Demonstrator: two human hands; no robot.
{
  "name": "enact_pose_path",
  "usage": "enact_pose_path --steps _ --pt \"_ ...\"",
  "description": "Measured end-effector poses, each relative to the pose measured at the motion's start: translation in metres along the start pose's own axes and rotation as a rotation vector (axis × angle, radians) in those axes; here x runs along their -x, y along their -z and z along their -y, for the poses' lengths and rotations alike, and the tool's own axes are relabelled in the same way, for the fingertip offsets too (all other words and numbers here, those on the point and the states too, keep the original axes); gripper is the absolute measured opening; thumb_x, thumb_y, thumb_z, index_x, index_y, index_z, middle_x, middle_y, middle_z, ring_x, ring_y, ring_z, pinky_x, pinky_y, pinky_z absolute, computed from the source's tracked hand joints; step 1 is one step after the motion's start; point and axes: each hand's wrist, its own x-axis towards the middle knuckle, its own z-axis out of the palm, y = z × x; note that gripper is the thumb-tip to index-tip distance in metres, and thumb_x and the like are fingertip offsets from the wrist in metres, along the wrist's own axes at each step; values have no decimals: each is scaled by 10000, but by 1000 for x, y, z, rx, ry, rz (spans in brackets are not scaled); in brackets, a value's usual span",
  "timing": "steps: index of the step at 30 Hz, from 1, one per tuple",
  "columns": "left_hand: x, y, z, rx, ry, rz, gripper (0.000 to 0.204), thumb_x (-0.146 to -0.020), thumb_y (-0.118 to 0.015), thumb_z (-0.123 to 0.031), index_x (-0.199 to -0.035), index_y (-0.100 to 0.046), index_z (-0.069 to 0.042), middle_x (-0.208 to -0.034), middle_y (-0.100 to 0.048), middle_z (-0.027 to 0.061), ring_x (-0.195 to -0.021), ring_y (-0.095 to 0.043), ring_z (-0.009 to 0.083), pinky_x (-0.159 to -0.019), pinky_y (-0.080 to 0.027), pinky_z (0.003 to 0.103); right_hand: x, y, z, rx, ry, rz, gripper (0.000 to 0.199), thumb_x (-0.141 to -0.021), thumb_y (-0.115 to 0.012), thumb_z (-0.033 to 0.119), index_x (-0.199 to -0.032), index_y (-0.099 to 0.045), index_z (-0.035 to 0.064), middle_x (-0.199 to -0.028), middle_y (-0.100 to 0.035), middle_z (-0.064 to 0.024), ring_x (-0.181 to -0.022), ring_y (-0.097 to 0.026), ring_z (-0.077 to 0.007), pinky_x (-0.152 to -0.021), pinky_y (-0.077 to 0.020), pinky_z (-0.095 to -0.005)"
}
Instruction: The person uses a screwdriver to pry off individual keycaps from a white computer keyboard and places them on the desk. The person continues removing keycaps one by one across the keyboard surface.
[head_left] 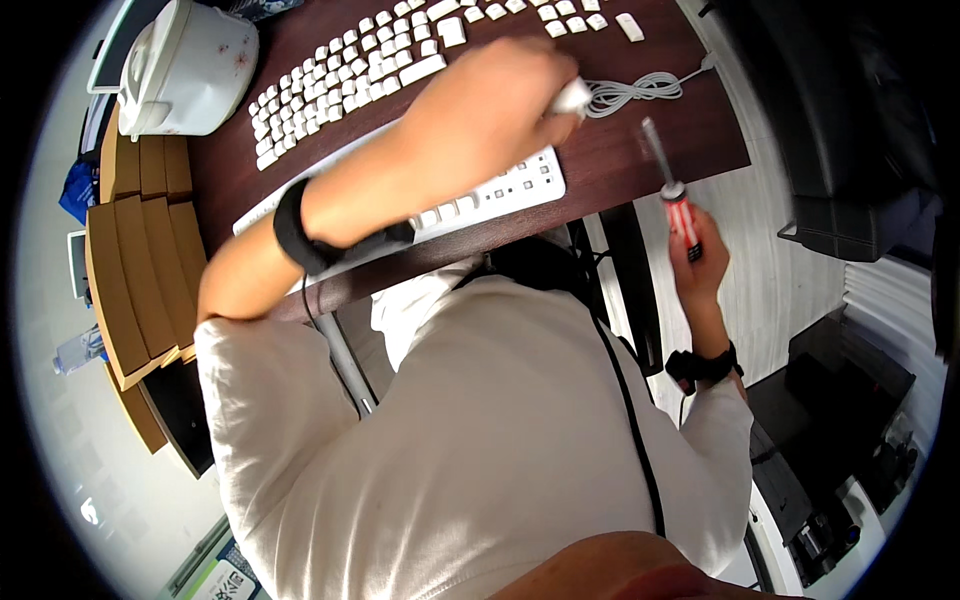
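My left hand (pixel 500 105) reaches across the dark wooden desk (pixel 620 160) and grips the white plug end (pixel 573 97) of a coiled white cable (pixel 635 92). Under my forearm lies a white keyboard (pixel 505 190) with most of its keys taken off. Many loose white keycaps (pixel 340 70) lie in rows on the desk behind it. My right hand (pixel 700 262) is off the desk's right edge and holds a screwdriver (pixel 672 190) with a red handle, its metal shaft pointing up and away. Both wrists wear black bands.
A white rice cooker (pixel 185 65) stands at the desk's far left corner. Flat cardboard boxes (pixel 130 260) are stacked left of the desk, with a plastic bottle (pixel 78 350) beside them. Black equipment (pixel 850 200) sits on the floor at the right.
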Motion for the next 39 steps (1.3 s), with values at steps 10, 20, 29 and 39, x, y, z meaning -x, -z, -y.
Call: enact_pose_path --steps 10,20,29,39 --pt "-110 -58 45 -361 108 161 257 -846 -689 -263 -896 -676 -11 -949 -687 182 -910 -667 374 -806 -542 458 -102 3 6 -535 -99 -188 292 -1007 -547 131 -1255 -571 -21 -896 -612 -32 -660 -516 -58 -560 -406 -199" --pt "-114 -72 54 -473 39 147 269 -861 -684 -278 -925 -663 -18 -957 -688 151 -901 -682 343 -779 -551 448 -102 -14 9 -682 -146 -161 323 -993 -593 133 -1259 -563 -47 -866 -609 -21 -643 -503 -46 -551 -406 -205" --pt "-106 -61 59 -455 -102 28 264 -883 -680 -262 -976 -657 -16 -926 -683 173 -878 -671 363 -773 -544 438 -98 -12 11 -666 -117 -163 314 -1001 -568 138 -1254 -559 -49 -863 -606 -31 -640 -506 -49 -544 -407 -209" --pt "-79 -33 58 -314 21 166 355 -849 -727 -148 -1140 -573 -16 -947 -687 195 -919 -658 386 -804 -521 444 -101 -14 15 -686 -152 -148 293 -1002 -549 128 -1238 -571 -45 -849 -596 -30 -625 -502 -53 -532 -395 -209"
